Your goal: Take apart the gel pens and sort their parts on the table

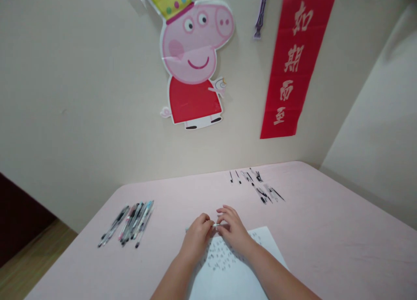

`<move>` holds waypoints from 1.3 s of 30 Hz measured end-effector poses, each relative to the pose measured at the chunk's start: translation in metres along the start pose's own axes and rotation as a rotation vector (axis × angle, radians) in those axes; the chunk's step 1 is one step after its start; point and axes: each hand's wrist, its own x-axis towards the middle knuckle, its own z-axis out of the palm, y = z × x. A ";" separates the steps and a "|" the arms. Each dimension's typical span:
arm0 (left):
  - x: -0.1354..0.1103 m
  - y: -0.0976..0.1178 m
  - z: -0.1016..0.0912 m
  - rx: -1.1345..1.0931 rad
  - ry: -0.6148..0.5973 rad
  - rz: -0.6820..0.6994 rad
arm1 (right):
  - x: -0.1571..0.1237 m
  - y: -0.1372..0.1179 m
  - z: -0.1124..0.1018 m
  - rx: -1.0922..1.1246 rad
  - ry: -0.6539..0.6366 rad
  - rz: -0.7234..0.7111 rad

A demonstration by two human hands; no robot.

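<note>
My left hand and my right hand meet over the top edge of a white sheet of paper covered in scribbles. Both pinch a thin pale pen between their fingertips, one at each end; most of it is hidden by the fingers. A row of several pens lies to the left on the pink table. Farther back on the right lie several small dark pen parts.
The table stands against a cream wall with a cartoon pig cut-out and a red banner with gold characters. Wooden floor shows beyond the table's left edge.
</note>
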 end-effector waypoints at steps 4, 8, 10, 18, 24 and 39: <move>0.000 -0.003 0.002 -0.002 0.004 0.002 | 0.000 0.002 0.001 -0.006 -0.008 0.007; 0.000 -0.007 0.005 -0.018 0.019 0.004 | 0.001 -0.001 0.000 -0.011 -0.014 0.000; 0.000 -0.009 0.005 -0.016 0.033 -0.004 | 0.001 0.000 0.001 -0.008 0.002 0.007; 0.000 -0.014 0.002 -0.001 0.108 -0.063 | 0.002 0.009 0.002 -0.063 0.097 0.047; 0.001 -0.013 0.002 0.005 0.078 -0.065 | 0.003 0.016 0.002 -0.126 0.136 0.046; 0.000 -0.005 0.004 -0.060 0.044 0.019 | 0.004 -0.007 -0.002 -0.077 0.005 -0.008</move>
